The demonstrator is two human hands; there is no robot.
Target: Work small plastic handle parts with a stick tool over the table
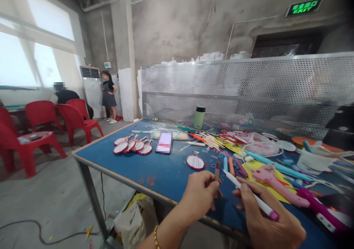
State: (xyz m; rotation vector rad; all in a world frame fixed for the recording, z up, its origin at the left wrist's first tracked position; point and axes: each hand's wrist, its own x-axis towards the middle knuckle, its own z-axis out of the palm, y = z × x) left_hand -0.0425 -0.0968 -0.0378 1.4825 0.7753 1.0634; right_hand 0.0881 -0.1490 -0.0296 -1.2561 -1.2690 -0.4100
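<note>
Near the table's front edge, my left hand [200,192] pinches a small flat brown strip [217,172] upright between thumb and fingers. My right hand [265,216] grips a white marker pen [258,201] with a pink end, its tip pointing up and left, close to the strip but apart from it. Just beyond my left hand lies a round white disc with a red rim [195,162]. Farther left, several similar red-rimmed discs with handles [138,146] overlap in a group.
On the blue table [110,168] are a phone [164,142], a green cup [199,117], wooden sticks [211,140], a pink glue gun [279,184] and a white tub [315,160]. A perforated metal screen [235,90] stands behind. Red chairs [80,120] and two people are at left.
</note>
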